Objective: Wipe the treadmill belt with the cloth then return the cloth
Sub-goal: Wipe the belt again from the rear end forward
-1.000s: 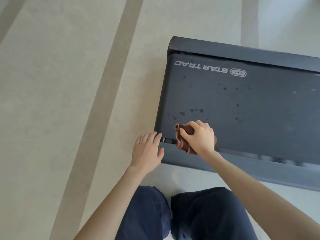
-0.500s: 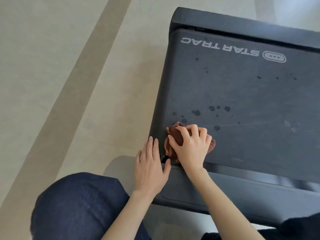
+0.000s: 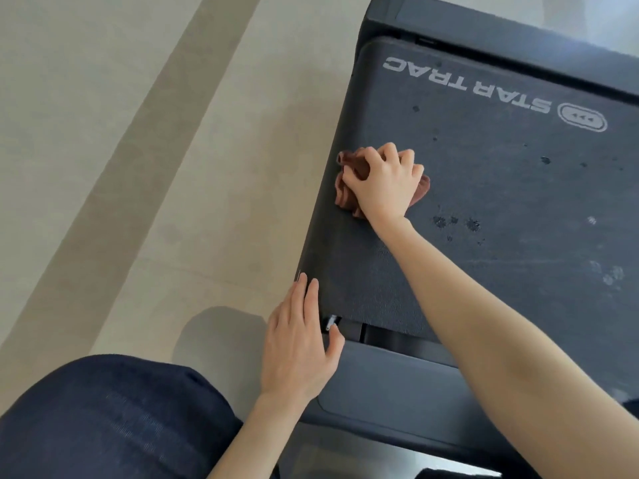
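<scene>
Bunching the cloth [image 3: 345,197] in a curled grip, the right hand [image 3: 385,183] presses it at the left edge of the treadmill belt [image 3: 518,209]; dark spots [image 3: 456,223] lie toward its middle; left hand [image 3: 299,344] lies flat, empty.

A reddish-brown cloth [image 3: 346,197] is bunched up on the dark grey treadmill belt [image 3: 511,202], close to the belt's left edge as seen here. It's mostly covered by the right hand [image 3: 385,181] gripping it. The belt is printed with STAR TRAC in white and is dotted with dark spots and a few pale smudges.
</scene>
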Demonstrator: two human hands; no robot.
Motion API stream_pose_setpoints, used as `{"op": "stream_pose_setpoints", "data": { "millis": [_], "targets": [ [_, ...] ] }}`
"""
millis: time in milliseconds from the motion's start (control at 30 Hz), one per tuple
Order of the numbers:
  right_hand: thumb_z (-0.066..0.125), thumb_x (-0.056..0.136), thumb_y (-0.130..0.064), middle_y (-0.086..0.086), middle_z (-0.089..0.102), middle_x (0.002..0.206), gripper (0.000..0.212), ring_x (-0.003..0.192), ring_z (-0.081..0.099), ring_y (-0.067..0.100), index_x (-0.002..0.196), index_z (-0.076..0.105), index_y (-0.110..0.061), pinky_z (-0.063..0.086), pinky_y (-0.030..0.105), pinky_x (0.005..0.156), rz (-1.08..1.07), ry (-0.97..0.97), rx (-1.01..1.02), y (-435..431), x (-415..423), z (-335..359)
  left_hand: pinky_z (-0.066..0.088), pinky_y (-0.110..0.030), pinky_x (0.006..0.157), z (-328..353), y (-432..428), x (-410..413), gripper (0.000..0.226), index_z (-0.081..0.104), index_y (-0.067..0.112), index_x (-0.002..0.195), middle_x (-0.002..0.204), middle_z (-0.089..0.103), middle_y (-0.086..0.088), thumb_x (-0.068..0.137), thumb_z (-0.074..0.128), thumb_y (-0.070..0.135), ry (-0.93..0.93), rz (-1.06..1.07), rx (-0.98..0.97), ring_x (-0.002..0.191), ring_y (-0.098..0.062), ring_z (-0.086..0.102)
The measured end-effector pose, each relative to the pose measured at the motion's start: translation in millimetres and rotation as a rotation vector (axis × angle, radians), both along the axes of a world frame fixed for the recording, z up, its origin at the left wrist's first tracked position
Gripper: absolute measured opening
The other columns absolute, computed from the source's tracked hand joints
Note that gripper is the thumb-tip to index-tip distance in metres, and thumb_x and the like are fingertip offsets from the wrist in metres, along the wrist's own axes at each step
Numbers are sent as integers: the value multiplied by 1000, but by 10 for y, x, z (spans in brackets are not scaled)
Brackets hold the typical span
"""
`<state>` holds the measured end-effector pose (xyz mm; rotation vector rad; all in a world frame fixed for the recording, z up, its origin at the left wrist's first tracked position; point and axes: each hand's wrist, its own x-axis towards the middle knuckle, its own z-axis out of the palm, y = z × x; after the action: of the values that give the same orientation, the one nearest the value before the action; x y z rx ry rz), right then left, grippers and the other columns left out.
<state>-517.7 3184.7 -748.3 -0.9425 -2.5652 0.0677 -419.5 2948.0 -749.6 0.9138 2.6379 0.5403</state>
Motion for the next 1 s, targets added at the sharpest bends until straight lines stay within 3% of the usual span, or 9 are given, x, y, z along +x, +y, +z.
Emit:
{"op": "stream_pose_setpoints", "data": {
  "millis": [100,233,367,600,700,833,1000],
  "targets": [
    [64,79,-44,6,63,91,28,84,52,34,91,71,-20,36,40,70,55,38,-35,-285,302,26,34,-34,108,3,-27,10,68,28,5,146,150,35,-11,87,34,38,-13,34,69,135,-24,39],
    [66,78,-45,-1,59,84,21,80,49,28,79,69,-24,33,39,67,276,76,-20,-849,994,-19,28,-31,108,21,-44,24,69,21,4,148,151,32,-14,83,31,27,-108,257,227,137,-26,33],
    [67,76,-44,-3,62,81,18,76,50,26,77,70,-26,37,38,64,438,101,-1,-945,1218,-58,27,-28,108,-20,-53,19,71,23,4,147,150,33,-13,81,27,29,-117,221,254,136,-25,32],
    [68,74,-45,-4,61,78,19,70,51,27,75,71,-26,37,37,62,487,151,15,-827,1134,-81,39,-37,106,-31,-31,-27,65,38,3,140,143,44,-13,82,38,33,-64,108,209,132,-27,41],
    [64,76,-48,-2,61,79,24,73,51,28,79,70,-26,37,36,62,378,67,48,-607,1077,-69,40,-38,106,-30,-59,2,64,38,3,141,144,44,-14,86,36,35,-16,44,151,132,-27,41],
    [63,78,-49,6,62,87,32,80,53,35,92,72,-21,36,38,67,-9,9,-16,74,1050,57,34,-43,109,-72,-35,13,63,36,3,143,149,36,-15,88,47,32,62,-73,60,135,-30,37],
    [63,79,-47,3,61,90,27,82,50,32,91,71,-24,36,39,69,-105,31,-20,-168,1539,-8,21,-45,113,-64,156,-113,64,32,6,145,154,25,-14,88,42,34,102,-108,9,142,-29,24]
  ]
}}
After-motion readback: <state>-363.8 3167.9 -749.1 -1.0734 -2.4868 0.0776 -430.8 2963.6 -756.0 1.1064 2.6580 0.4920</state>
